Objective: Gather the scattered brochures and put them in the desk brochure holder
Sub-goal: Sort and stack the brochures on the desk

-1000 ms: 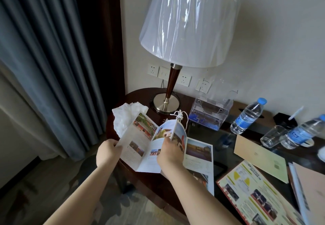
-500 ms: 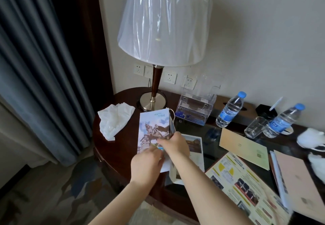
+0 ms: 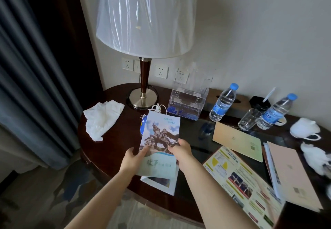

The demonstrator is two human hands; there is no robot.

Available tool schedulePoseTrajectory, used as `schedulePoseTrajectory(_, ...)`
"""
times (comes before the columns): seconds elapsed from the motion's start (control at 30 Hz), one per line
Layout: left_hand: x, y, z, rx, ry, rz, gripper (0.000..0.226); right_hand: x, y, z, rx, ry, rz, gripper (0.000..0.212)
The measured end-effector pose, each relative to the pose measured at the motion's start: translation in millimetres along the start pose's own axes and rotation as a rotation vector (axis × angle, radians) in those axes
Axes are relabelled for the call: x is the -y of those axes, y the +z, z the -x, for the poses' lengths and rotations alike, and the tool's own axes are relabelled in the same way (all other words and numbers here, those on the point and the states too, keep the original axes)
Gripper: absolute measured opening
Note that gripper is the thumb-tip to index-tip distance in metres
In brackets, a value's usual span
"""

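Location type: hotel guest room. Indicators: a dark wooden counter (image 3: 114, 139) against the wall carries two capped water bottles (image 3: 223, 103), a drinking glass (image 3: 249, 119), a white cup (image 3: 304, 127), a clear acrylic brochure holder (image 3: 187, 103) and printed tourist brochures (image 3: 241, 180). The lamp (image 3: 146, 17) shade is wrapped in plastic film. Heavy curtains (image 3: 26, 85) hang at left. Patterned carpet (image 3: 53, 193) covers the floor.

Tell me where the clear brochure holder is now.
In the head view, the clear brochure holder stands at the back of the desk, between the lamp base and the left water bottle.
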State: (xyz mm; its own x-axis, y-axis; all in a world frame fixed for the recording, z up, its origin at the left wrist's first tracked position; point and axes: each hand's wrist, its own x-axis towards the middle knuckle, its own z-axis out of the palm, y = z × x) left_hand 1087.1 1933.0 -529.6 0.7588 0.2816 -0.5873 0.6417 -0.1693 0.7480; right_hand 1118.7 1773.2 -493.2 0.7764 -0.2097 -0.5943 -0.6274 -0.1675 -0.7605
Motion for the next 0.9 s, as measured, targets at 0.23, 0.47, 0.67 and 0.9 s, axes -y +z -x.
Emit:
schedulePoseTrajectory(0.23, -11.1, 2.3, -0.9, 0.136, 0.014, 0.235, 0.023, -21.4, -14.3, -10.0, 0.066, 0.082, -0.046, 0.010)
schedulePoseTrajectory(0.47, 4.7, 22.0, 11.7, 0.262, -0.059, 0.257, 0.019, -67.4, -11.0, -9.2, -0.126, 0.112, 0.048, 0.041)
schedulePoseTrajectory(0.67, 20.4, 36.2, 16.4, 0.317, -0.074, 0.335, 0.025, -80.2, -37.3, -8.4, -0.073, 0.175, -0.133, 0.017)
schedulePoseTrajectory(0.9, -20.5, 64.7, 35.3, 0.389, 0.048, 0.428, 0.028, -63.9, -82.9, -9.0, -0.040, -0.017, -0.015, 0.008)
